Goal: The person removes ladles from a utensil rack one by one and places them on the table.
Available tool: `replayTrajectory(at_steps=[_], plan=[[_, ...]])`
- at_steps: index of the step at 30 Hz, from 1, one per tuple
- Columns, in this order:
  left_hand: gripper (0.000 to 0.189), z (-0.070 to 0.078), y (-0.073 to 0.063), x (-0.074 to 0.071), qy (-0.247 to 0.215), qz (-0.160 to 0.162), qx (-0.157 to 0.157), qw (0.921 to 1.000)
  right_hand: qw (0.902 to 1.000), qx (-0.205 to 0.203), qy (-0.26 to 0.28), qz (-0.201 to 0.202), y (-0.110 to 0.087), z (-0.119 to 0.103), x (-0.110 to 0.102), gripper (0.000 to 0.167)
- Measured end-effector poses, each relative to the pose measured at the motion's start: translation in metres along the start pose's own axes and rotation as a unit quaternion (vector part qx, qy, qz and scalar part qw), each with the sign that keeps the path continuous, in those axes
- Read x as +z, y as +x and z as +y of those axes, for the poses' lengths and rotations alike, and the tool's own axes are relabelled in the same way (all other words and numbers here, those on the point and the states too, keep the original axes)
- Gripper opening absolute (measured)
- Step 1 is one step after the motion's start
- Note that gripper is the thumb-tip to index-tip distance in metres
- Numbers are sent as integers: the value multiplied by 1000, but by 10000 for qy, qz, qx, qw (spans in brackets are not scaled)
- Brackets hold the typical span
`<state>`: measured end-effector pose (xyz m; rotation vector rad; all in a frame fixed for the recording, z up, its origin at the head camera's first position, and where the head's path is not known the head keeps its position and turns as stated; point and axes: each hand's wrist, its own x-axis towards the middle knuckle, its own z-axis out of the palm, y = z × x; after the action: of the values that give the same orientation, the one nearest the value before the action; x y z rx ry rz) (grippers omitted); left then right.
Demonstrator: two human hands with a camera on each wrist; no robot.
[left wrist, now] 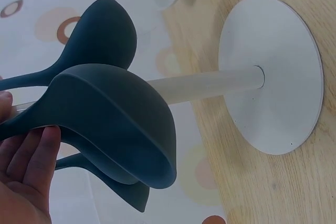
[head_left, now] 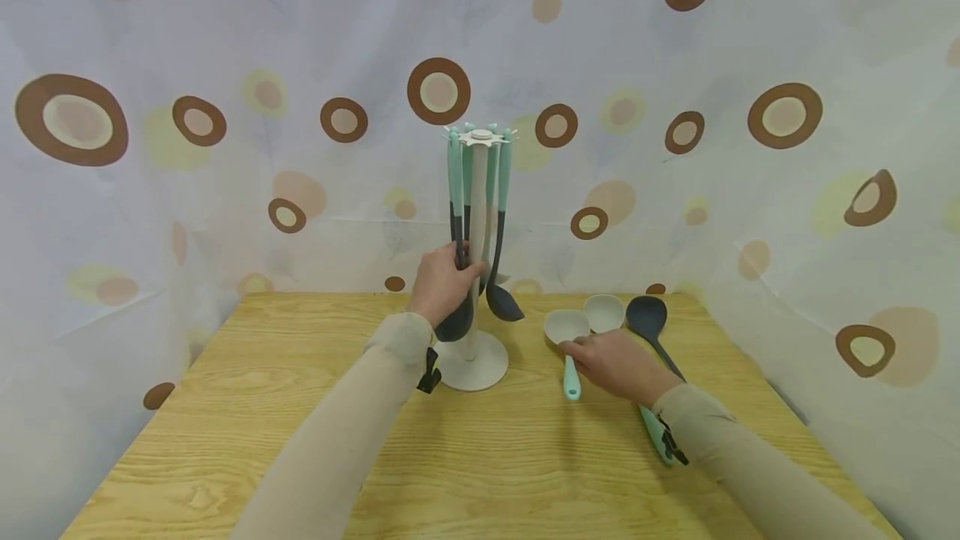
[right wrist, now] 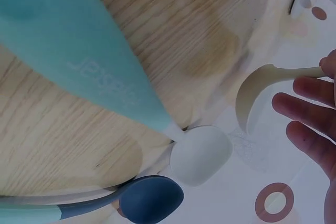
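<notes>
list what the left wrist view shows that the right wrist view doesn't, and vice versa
Only left wrist: the left hand and the hanging dark utensil heads.

Only right wrist: the right hand, the dark spoon and a mint handle with lettering.

Both: the wooden tabletop, the spotted cloth and the white stand, just part of it in the right wrist view.

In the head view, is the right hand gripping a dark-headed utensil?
No, the right hand pinches a pale-headed ladle, while the dark-headed utensil at the right lies on the table.
</notes>
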<state>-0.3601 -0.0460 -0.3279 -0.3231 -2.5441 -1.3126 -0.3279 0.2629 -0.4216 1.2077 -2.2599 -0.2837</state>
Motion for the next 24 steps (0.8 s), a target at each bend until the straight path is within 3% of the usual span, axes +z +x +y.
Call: replayTrajectory(at_steps=[6,14,24], plan=[[35,0,0,0,-3,-27,-6,10000,9997,-146,-173,47,0,5,11,16],[37,-2,1,0,75,4,61,10000,9987,-115,-368,-329,5,10,18,14],[34,-2,0,1,63,15,70,10000,9984,54,-132,-542,4,15,21,13]])
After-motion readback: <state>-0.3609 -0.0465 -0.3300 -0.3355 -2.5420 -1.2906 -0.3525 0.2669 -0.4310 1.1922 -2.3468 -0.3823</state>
